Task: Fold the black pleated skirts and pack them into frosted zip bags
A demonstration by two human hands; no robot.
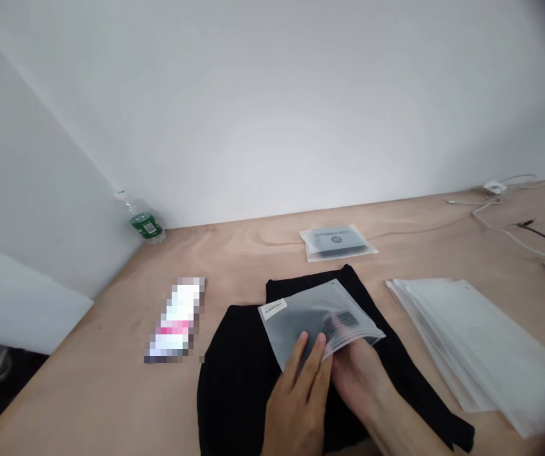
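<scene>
A frosted plastic zip bag with a white sticker at its upper left corner is tilted above a black folded garment. My left hand grips the bag's near edge, its fingers lying along the top face and its thumb hidden. At the bag's near right end, the fingers of my right hand go in behind the plastic layers and show faintly through them, beside a dark patch with pale print. What those fingers hold is hard to make out. The garment lies on the wooden table under both hands.
A smaller frosted bag with a grey item lies behind the garment. Several frosted bags are stacked at right. A blurred-out phone lies left, and a water bottle leans by the wall. White cables run along the back right.
</scene>
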